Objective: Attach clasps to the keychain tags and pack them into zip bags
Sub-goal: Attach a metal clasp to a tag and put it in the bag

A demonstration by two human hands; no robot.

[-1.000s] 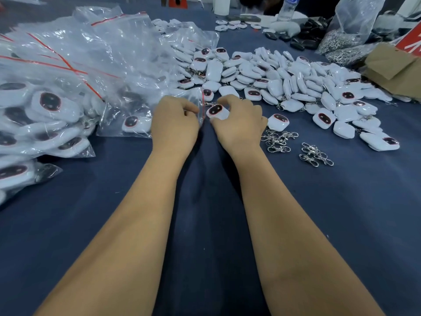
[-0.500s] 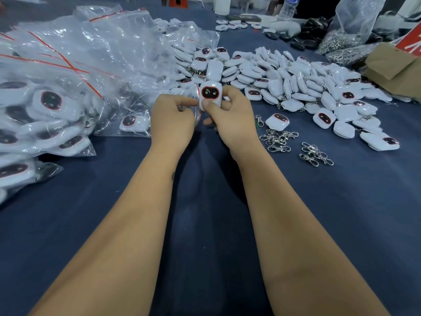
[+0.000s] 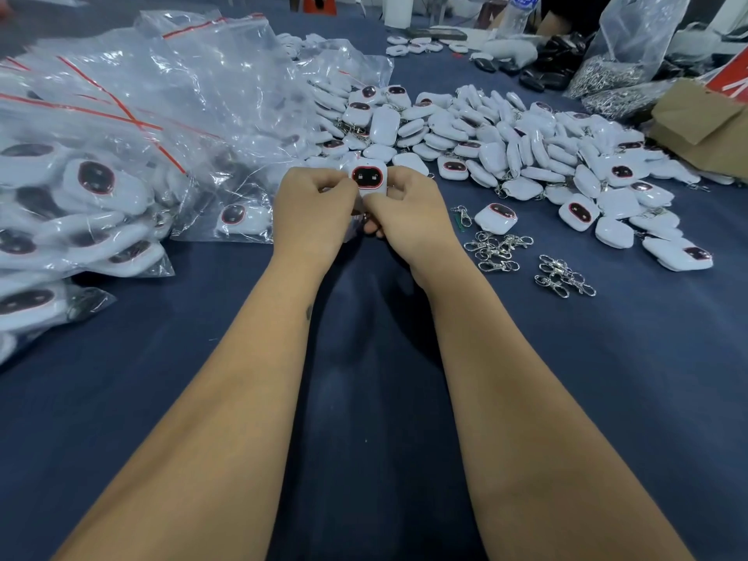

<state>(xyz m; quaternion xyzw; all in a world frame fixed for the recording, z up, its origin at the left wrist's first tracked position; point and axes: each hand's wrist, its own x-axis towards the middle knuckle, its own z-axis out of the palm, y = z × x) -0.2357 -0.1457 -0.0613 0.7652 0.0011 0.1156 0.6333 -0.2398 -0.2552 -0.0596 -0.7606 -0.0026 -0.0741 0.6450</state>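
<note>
Both hands meet at table centre, holding one white keychain tag (image 3: 367, 178) upright, its dark red-rimmed face toward the camera. Left hand (image 3: 313, 214) has fingers curled in, pinching the tag's left edge; right hand (image 3: 409, 218) curls round its right side and bottom, thumb across the lower front. Something metallic shows just under the tag betw. the hands – prob. a clasp, but too hidden to be sure.

Loose clasps (image 3: 496, 249) lie on the blue cloth (image 3: 607, 378) just right of the right hand, w/ a second small cluster (image 3: 564, 275) further right. A big heap of loose tags (image 3: 506, 143) spreads behind and to the right. Filled zip bags (image 3: 81, 188) w/ red seal strips pile up at left – one bagged tag (image 3: 239, 216) sits near the left hand.
</note>
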